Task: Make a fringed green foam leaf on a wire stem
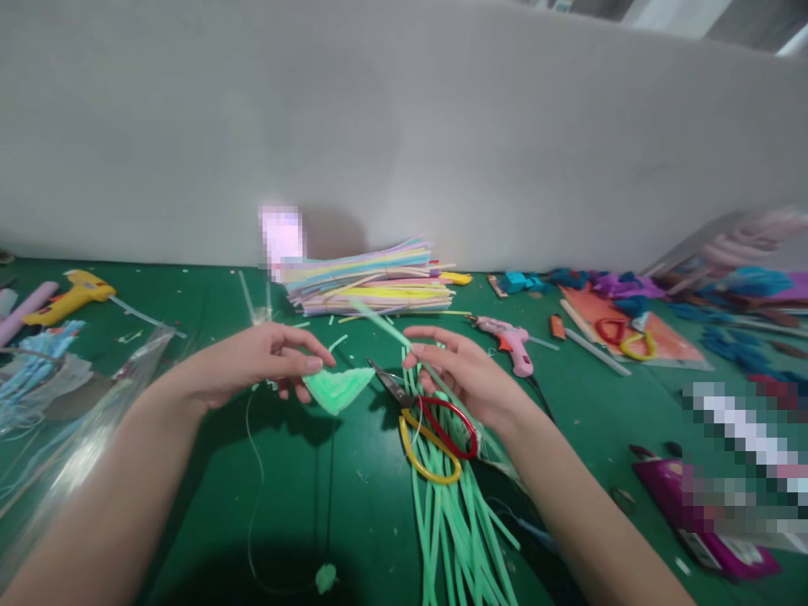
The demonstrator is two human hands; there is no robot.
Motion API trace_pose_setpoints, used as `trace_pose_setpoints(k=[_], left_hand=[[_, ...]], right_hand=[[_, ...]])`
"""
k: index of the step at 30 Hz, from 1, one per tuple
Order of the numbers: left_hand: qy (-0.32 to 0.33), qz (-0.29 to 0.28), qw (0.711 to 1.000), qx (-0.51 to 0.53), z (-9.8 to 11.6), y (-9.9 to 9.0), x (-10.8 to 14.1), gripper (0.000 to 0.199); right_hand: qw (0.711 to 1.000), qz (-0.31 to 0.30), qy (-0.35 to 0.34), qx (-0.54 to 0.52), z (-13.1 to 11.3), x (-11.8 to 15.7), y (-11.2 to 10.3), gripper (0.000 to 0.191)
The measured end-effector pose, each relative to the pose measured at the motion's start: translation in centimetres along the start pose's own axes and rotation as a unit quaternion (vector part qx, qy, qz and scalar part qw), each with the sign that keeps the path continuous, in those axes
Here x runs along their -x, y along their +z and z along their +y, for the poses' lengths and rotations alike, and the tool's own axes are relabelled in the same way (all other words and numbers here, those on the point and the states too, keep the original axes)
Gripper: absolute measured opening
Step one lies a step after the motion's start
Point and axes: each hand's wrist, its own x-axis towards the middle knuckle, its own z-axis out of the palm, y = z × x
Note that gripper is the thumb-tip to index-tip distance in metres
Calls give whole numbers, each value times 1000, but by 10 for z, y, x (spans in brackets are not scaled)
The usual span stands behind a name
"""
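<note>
My left hand (284, 362) pinches the left corner of a green fuzzy wedge-shaped piece (339, 390), holding it above the table. In my right hand (454, 366) is a light green pipe cleaner (382, 324), pinched between thumb and fingers and slanting up to the left. Just below that hand lie scissors (404, 396) with one red and one yellow handle loop. They rest across a bundle of green pipe cleaners (458, 539). A thin thread (252, 471) runs down to a small green tuft (326, 577) on the table.
Behind my hands lies a stack of pastel pipe cleaners (372, 282). A pink glue gun (508, 341) is to the right and a yellow glue gun (72, 299) to the left. Further right, more scissors (624, 337) rest on an orange packet (669, 349). A pale partition (379, 126) stands behind the green table (353, 505).
</note>
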Motion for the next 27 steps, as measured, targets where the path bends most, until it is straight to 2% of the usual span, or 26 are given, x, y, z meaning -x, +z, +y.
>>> trace_pose_setpoints(k=[3, 6, 8, 11, 16, 20, 24, 27], left_hand=[[9, 7, 996, -83, -10, 13, -17, 37], [36, 42, 989, -134, -23, 28, -33, 34], [57, 77, 981, -170, -30, 38, -39, 29], [91, 133, 962, -221, -38, 50, -34, 25], [139, 209, 927, -278, -59, 68, -12, 26], [170, 247, 895, -331, -78, 77, -7, 28], [176, 235, 898, -327, -84, 80, -10, 11], [182, 221, 903, -320, -83, 80, -6, 11]], right_hand=[[990, 63, -65, -106, -11, 5, -10, 41], [981, 108, -110, -119, -20, 12, -17, 28], [983, 101, -101, -119, -24, 18, -18, 25], [986, 70, -94, -116, -25, 24, -14, 32], [991, 71, -73, -85, -11, 30, 1, 28], [994, 77, -71, 15, 5, 41, 12, 28], [986, 121, -80, 78, 27, 53, 20, 25], [983, 125, -81, 105, 45, 58, 23, 23]])
